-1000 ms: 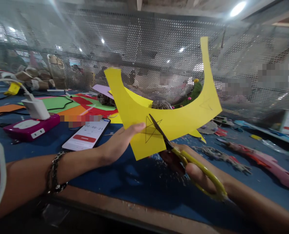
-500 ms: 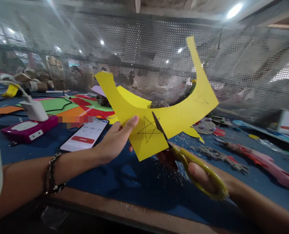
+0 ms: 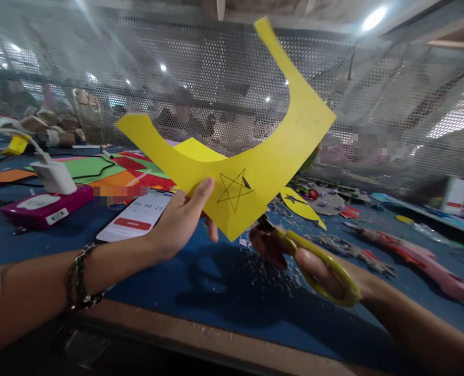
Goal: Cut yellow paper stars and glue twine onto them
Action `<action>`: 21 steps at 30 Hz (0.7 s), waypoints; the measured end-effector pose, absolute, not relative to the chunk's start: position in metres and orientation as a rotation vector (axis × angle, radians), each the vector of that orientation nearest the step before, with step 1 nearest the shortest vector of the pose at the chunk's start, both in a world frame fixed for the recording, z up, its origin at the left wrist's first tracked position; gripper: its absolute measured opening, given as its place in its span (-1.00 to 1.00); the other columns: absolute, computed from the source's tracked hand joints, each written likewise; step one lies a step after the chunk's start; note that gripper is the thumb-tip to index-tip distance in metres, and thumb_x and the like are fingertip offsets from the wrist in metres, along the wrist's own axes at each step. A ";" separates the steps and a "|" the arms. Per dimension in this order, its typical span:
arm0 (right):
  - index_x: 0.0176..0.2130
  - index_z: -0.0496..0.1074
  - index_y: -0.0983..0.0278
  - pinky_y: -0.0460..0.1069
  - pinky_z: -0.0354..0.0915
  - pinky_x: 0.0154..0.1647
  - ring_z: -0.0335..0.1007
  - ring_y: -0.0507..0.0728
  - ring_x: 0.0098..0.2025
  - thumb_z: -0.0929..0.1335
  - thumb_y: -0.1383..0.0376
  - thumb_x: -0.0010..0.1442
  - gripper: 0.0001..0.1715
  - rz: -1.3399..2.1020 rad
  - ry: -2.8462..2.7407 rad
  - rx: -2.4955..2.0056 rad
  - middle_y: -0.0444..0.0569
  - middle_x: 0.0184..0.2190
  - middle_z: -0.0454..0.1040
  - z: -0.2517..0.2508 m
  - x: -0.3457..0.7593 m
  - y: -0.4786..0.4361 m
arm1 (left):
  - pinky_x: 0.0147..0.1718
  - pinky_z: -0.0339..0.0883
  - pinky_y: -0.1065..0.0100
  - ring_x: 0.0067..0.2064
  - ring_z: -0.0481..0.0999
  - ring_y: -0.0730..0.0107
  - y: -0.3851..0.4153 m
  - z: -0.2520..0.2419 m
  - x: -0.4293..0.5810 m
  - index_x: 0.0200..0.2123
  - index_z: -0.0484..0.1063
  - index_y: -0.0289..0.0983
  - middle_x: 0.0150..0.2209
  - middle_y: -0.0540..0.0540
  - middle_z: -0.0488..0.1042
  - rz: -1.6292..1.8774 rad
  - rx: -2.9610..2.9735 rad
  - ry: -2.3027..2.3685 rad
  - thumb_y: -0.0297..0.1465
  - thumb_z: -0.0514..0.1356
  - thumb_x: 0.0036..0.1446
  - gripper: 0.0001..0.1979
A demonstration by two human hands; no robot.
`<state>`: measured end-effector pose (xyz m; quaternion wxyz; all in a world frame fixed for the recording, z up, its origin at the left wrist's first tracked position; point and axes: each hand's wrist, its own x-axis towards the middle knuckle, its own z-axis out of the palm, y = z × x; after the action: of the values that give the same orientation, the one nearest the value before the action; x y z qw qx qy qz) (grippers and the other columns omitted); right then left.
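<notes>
The left hand (image 3: 181, 222) pinches yellow paper (image 3: 271, 149), the right hand (image 3: 320, 269) grips yellow-handled scissors (image 3: 286, 238), and cutting the drawn star (image 3: 235, 191) between them seems in hand, calling for steady paper.

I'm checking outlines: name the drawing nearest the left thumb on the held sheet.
The dark star, just right of the left thumb; the other drawing on the sheet is fainter, near its right corner.

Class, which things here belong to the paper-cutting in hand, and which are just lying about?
In the job:
star-marked yellow paper, in the left hand
yellow-handled scissors, in the right hand

Seemingly lying about:
purple power strip
green paper
orange paper
</notes>
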<state>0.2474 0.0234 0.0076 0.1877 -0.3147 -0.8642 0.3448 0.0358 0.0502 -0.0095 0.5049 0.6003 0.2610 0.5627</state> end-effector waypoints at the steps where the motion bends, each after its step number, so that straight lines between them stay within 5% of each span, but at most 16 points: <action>1: -0.10 0.06 0.31 0.00 0.14 -0.33 0.08 0.08 -0.34 0.01 -0.12 0.12 -0.38 0.957 -2.434 -0.874 0.06 -0.29 0.17 0.006 0.248 0.024 | -0.67 0.27 0.53 -0.72 0.33 0.59 0.050 -0.009 0.036 -0.21 0.35 -0.30 -0.61 0.04 0.41 1.333 1.426 0.601 -0.20 -0.01 0.13 -0.68; 5: -0.18 0.09 0.28 -0.02 0.12 -0.34 0.06 0.07 -0.35 0.03 -0.12 0.11 -0.44 0.987 -2.407 -0.784 -0.01 -0.35 0.13 0.003 0.248 0.024 | -0.64 0.31 0.49 -0.67 0.38 0.55 0.048 -0.008 0.038 -0.15 0.30 -0.30 -0.50 -0.01 0.45 1.213 1.350 0.496 -0.25 0.04 0.11 -0.71; 12: -0.29 0.08 0.25 -0.04 0.10 -0.42 0.01 0.02 -0.44 0.04 -0.09 0.13 -0.52 0.988 -2.408 -0.677 -0.07 -0.42 0.09 0.006 0.244 0.023 | -0.56 0.35 0.43 -0.64 0.40 0.49 0.044 -0.009 0.039 -0.17 0.34 -0.34 -0.61 0.01 0.41 1.133 1.341 0.486 -0.24 0.08 0.08 -0.68; 21: -0.22 0.19 0.22 -0.01 0.21 -0.38 0.13 0.08 -0.41 -0.01 -0.14 0.09 -0.41 1.043 -2.276 -0.752 -0.03 -0.40 0.20 -0.013 0.253 0.026 | -0.36 0.31 0.43 -0.53 0.44 0.48 0.041 -0.009 0.039 -0.34 0.44 -0.33 -0.61 -0.02 0.46 0.974 1.434 0.586 -0.16 0.03 0.09 -0.64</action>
<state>0.2529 0.0258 -0.0130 0.2608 -0.2776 -0.8405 0.3853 0.0386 0.0412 -0.0089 0.6100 0.6210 0.2540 0.4217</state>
